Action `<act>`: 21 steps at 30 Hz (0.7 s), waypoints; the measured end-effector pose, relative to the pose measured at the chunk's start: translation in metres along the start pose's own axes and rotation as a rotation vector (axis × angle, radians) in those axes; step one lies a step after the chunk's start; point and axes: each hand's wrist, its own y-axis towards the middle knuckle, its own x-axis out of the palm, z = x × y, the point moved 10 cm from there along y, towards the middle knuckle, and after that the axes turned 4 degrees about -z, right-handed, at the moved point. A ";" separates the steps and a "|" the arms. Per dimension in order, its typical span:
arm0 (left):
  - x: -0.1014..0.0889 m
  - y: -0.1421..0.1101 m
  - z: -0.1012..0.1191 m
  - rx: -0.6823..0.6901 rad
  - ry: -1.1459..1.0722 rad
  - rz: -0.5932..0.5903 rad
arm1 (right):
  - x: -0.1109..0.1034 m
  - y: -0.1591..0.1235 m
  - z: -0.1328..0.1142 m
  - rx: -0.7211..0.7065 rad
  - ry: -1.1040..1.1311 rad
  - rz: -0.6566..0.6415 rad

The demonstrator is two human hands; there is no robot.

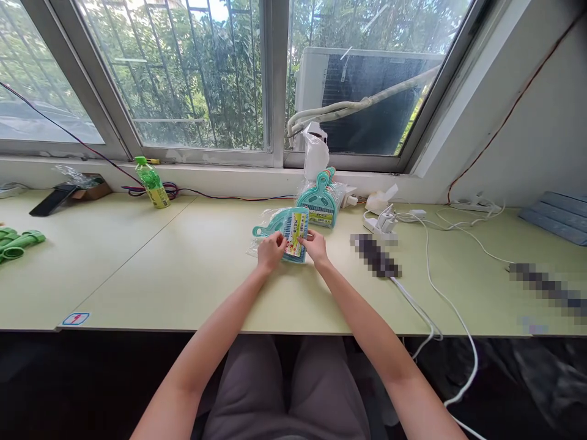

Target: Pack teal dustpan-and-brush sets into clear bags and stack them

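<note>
A teal dustpan-and-brush set point(285, 231) in a clear plastic bag lies flat on the pale green table point(183, 275) in front of me. My left hand point(270, 252) grips the bag's near left edge with curled fingers. My right hand point(314, 246) pinches the near right edge beside the colourful label card. Both hands are closed on the package. Behind it, a stack of similar teal dustpan sets point(320, 201) leans upright in plastic near the window sill.
A green drink bottle point(151, 181) stands at the back left, beside a cardboard box point(87, 188) and a dark phone point(51, 200). Green items point(18, 243) lie at the far left. White chargers and cables point(413, 226) spread on the right.
</note>
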 end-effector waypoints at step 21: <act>-0.004 -0.002 0.023 0.141 0.318 -0.117 | 0.011 0.004 0.012 0.055 -0.016 -0.101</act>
